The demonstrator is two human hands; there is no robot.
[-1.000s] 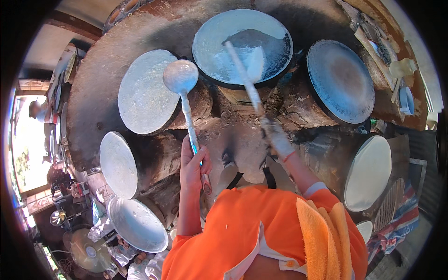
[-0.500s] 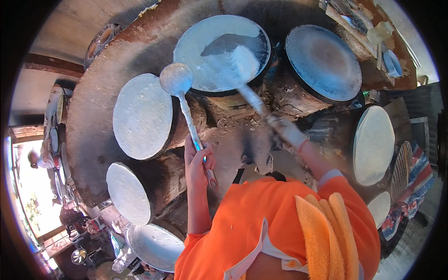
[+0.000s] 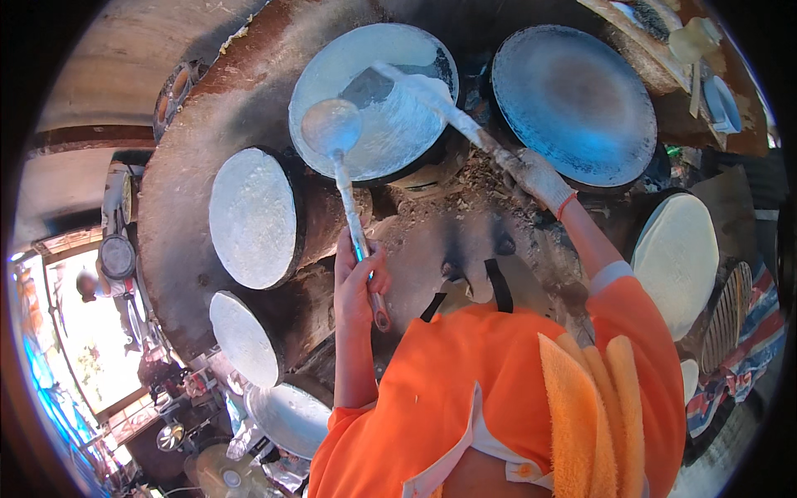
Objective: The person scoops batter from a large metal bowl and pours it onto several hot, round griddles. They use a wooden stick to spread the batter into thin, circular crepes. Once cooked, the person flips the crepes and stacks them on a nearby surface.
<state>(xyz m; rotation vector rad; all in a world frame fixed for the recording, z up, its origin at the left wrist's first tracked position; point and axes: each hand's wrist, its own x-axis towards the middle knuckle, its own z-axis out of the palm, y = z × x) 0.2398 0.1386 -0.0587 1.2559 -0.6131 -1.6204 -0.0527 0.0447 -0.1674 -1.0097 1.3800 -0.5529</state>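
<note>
As hands (image 3: 362, 270) grip, ladle (image 3: 348, 195) axis ~fore-aft, bowl (image 3: 331, 127) fwd, stick (image 3: 448, 110) diag., tip (image 3: 385, 70) fwd-L

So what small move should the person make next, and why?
Perhaps the right hand should sweep its long-handled tool over the dark patch on the pan beneath the ladle: the tool's end appears beside that patch, while white coating covers most of the pan.

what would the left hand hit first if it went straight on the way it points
Probably the near rim of the partly coated round griddle, over which its metal ladle appears to hang; depth is unclear, so the left hand might pass above it instead.
</note>
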